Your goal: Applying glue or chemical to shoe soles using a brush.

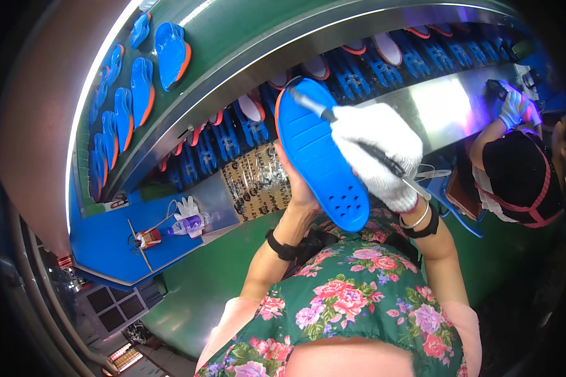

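A blue shoe sole (324, 147) with an orange edge is held up in front of me, its end with small dark holes toward my body. Bare and partly hidden behind it, my left hand (294, 181) grips the sole from its left side. My right hand (383, 151), in a white knitted glove, is closed around a slim brush (317, 108) with a dark handle. The blurred tip of the brush is at the sole's far end, over its blue face. A thin white band and a dark strap circle my right wrist.
Blue soles with orange edges (143, 91) lie on the green upper belt at left. Behind my hands runs a line of blue racks (352, 81) with red-rimmed pieces. A purple-labelled bottle (188, 224) and a pot (149, 238) stand on the blue table. At right, a co-worker (516, 173) works.
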Tool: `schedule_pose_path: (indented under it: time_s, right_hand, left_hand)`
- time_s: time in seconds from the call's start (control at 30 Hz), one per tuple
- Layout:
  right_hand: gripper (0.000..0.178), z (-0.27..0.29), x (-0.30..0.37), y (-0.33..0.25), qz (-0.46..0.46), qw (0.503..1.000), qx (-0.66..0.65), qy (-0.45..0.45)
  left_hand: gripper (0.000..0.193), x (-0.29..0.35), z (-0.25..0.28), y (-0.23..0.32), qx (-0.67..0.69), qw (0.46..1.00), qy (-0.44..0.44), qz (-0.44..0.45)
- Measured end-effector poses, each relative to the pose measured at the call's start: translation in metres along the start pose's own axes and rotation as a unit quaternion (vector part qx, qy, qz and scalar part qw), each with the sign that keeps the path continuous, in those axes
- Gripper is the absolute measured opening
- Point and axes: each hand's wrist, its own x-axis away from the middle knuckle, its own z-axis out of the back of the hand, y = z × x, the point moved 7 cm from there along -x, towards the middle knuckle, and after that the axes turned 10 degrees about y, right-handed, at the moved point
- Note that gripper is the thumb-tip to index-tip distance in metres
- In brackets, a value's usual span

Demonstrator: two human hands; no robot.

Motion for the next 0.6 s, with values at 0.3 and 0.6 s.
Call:
schedule_pose_path:
  time_s: [0.3, 0.6]
  right_hand:
    - [0.025, -0.005, 0.008, -0.002, 0.001, 0.996, -0.071, -0.056]
    - [0.021, 0.000, 0.027, -0.003, -0.021, 0.987, -0.125, -0.103]
  left_hand:
    - [0.101, 0.010, 0.055, 0.035, -0.310, 0.907, 0.264, -0.106]
    - [0.101, 0.011, 0.062, 0.038, -0.307, 0.914, 0.249, -0.093]
